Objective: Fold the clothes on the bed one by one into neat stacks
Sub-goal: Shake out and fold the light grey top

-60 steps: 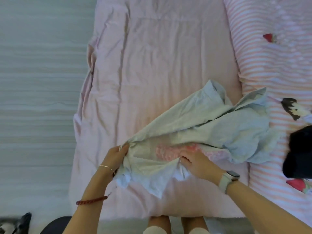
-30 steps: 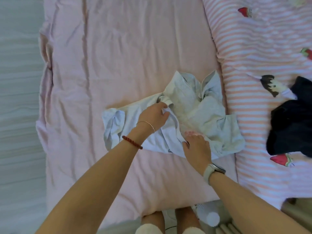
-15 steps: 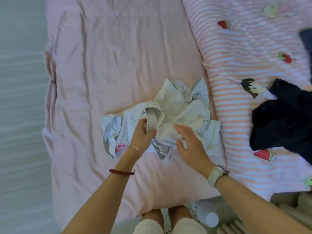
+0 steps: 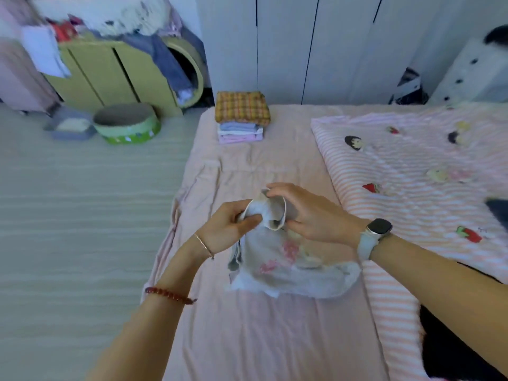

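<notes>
A pale grey-white garment with a pink print hangs in front of me above the pink sheet. My left hand grips its upper edge from the left. My right hand, with a watch on the wrist, pinches the same rolled opening from the right. The cloth's lower part hangs loose and crumpled below both hands. A stack of folded clothes, topped by a yellow checked piece, stands at the far end of the bed.
A pink striped quilt with strawberry prints covers the bed's right side, with dark clothing at its right edge. White wardrobe doors stand behind the bed. On the floor at left are a round green cat scratcher and a yellow cabinet.
The garment has been lifted off the sheet and now hangs from both hands. My view has tilted up, and the far end of the bed and the room have come into view.
</notes>
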Available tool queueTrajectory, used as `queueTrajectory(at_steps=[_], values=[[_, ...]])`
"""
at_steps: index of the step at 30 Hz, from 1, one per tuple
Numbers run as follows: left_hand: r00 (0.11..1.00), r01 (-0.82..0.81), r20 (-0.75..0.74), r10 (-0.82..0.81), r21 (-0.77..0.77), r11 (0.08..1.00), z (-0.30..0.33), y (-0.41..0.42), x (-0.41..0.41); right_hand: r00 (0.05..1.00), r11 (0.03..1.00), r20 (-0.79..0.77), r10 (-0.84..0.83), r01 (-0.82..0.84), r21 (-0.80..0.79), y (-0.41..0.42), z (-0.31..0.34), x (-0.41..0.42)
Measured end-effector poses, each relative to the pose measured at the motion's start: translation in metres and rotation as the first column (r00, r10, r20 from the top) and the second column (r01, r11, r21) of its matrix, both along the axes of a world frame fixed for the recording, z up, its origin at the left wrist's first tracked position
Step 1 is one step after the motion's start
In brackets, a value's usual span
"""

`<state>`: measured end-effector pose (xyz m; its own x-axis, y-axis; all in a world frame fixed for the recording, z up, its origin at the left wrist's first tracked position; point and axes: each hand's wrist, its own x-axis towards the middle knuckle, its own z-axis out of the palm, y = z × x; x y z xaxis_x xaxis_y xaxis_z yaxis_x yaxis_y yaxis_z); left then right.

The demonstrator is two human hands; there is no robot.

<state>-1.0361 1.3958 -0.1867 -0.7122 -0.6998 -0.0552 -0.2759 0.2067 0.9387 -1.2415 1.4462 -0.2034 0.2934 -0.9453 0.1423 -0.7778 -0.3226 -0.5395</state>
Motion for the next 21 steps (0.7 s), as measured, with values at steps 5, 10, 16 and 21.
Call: queueTrajectory(at_steps=[5, 10, 16, 21], values=[[1.0, -0.004, -0.014, 0.001, -0.183, 0.983, 0.093, -0.007, -0.013, 1.0, 0.993, -0.03, -0.001, -0.002, -0.115, -0.005, 0.08, -0.018], [0.998, -0.029, -0.06, 0.01, -0.323, 0.946, 0.163, -0.018, -0.012, 0.998, 0.979, -0.007, -0.058, 0.056, -0.195, -0.003, 0.175, -0.03], [0.997, 0.043, -0.046, -0.069, -0.434, 0.9, 0.192, -0.018, -0.006, 0.976, 0.974, -0.199, -0.09, 0.045, -0.222, 0.016, 0.217, -0.028], [0.998, 0.065, 0.02, -0.063, -0.436, 0.898, 0.18, -0.023, 0.005, 0.973, 0.909, -0.106, -0.204, 0.148, -0.39, 0.028, 0.222, -0.026]])
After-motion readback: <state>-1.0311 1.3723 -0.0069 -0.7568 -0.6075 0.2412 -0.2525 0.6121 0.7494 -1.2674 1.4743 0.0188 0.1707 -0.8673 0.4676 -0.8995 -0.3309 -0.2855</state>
